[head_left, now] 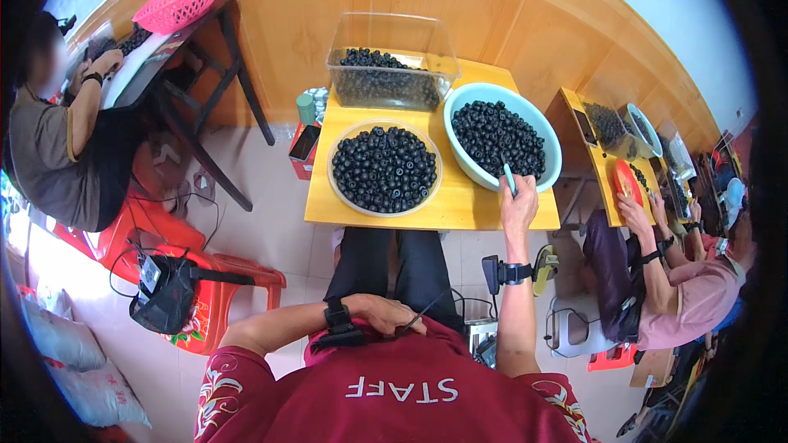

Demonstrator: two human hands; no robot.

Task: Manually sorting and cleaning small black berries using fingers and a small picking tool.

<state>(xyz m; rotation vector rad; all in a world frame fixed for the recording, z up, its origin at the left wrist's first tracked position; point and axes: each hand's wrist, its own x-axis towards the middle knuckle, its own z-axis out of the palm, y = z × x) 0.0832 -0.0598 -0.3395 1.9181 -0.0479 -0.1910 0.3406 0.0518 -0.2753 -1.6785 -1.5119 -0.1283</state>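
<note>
My right hand (519,200) is closed around a slim light-blue stick-like tool (509,179), its tip down at the dark berries (497,135) in a pale blue basin (454,160). These small, round, nearly black fruits look like blueberries. Left of the basin, a round clear tub (335,189) is heaped with the same berries. Behind it, a clear rectangular bin (443,41) is partly filled with them. My left hand (392,315) lies low against my waist, its fingers curled by a thin dark cord (423,310); what they hold, if anything, is hidden.
The yellow table (394,217) stands before my lap. A red box (302,152) and a green cylinder (306,108) are beside it. Red stools (234,299) with a black bag (164,291) are at left. People work at tables on both sides; a pink basket (179,2) sits far left.
</note>
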